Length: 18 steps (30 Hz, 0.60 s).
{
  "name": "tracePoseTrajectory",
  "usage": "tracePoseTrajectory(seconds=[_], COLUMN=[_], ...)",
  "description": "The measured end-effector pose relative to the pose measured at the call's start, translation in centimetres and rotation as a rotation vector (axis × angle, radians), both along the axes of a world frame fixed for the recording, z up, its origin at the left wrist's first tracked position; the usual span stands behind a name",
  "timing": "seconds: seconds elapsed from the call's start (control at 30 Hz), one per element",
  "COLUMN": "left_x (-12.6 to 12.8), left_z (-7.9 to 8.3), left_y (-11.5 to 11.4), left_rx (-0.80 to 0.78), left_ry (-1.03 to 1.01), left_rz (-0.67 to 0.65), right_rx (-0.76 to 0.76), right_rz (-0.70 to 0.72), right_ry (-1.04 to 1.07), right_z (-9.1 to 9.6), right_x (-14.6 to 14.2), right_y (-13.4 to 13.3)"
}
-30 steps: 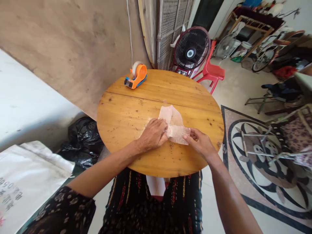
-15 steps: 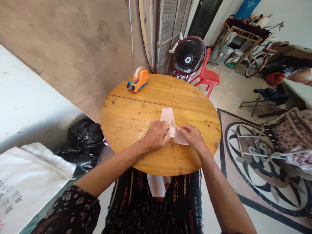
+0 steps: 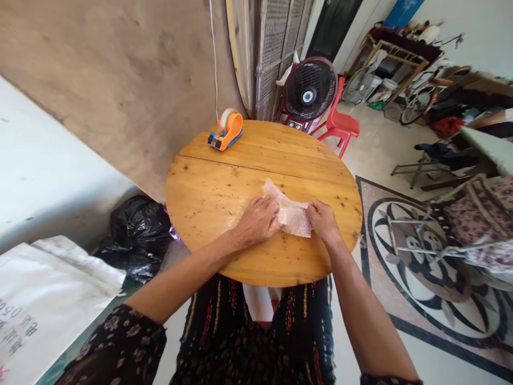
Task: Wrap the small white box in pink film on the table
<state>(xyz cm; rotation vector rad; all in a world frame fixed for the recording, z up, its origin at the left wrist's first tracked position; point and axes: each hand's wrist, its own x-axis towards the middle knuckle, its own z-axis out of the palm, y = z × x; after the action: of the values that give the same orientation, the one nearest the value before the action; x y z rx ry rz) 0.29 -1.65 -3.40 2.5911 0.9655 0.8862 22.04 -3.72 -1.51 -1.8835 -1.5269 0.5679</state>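
A sheet of pinkish, translucent bubble wrap [image 3: 297, 218] lies across the middle of the round wooden table [image 3: 224, 182]. My left hand [image 3: 259, 218] is closed over its left part, pressing it against the tabletop. Beside those fingers a small pale piece with faint reddish marks shows in or under the wrap; I cannot make out what it is. My right hand [image 3: 323, 218] pinches the wrap's right edge. Between the hands the wrap is spread, and one end sticks up past my left fingers.
An orange and blue tape dispenser [image 3: 226, 130] with a roll of clear tape stands at the table's far left edge. Behind the table are a fan [image 3: 308, 93] and a red plastic chair [image 3: 340, 120]. A black plastic bag [image 3: 138, 235] sits on the left.
My right hand has moved a little right and now grips the wrap's edge, drawing its upper part over to the right. My left hand stays in place.
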Motion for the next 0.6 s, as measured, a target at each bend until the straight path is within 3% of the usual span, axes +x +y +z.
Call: tracePoseTrajectory(seconds=[0.4, 0.6], left_x=[-0.2, -0.2], left_z=[0.6, 0.4], left_y=[-0.1, -0.1], left_rx=[0.039, 0.048], left_ry=[0.086, 0.08], left_rz=[-0.016, -0.016], right_rx=[-0.092, -0.087], right_rz=[0.07, 0.041], right_ry=[0.336, 0.31], right_z=[-0.3, -0.7], right_x=[-0.3, -0.5], right_y=[-1.2, -0.7])
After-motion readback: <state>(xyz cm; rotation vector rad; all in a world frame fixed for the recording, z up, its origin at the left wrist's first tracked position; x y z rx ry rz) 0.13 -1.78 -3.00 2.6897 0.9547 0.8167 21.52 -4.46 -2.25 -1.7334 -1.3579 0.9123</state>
